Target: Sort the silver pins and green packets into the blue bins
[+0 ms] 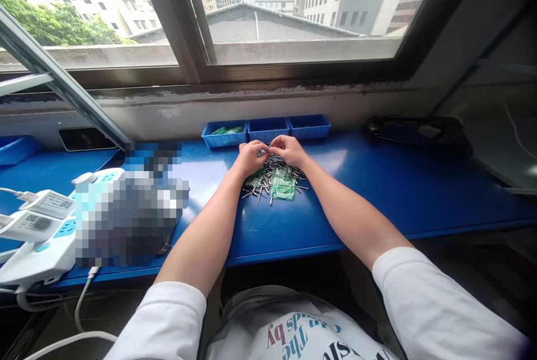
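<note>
My left hand (253,157) and my right hand (288,150) meet fingertip to fingertip above a loose pile of small metal rods (263,185). The fingers of both hands are pinched closed; anything between them is too small to make out. Below my right hand, a green-tinted clear plastic bag (283,184) lies on the pile, with rods around it. Part of another green bag (255,178) shows under my left hand. My hands hide the back of the pile.
Three joined blue bins stand behind my hands: the left bin (224,140) has green bags in it, beside a middle bin (268,135) and right bin (310,132). A white power strip (54,254) with plugs occupies the blue table's (377,192) left; a black case (415,132) lies right.
</note>
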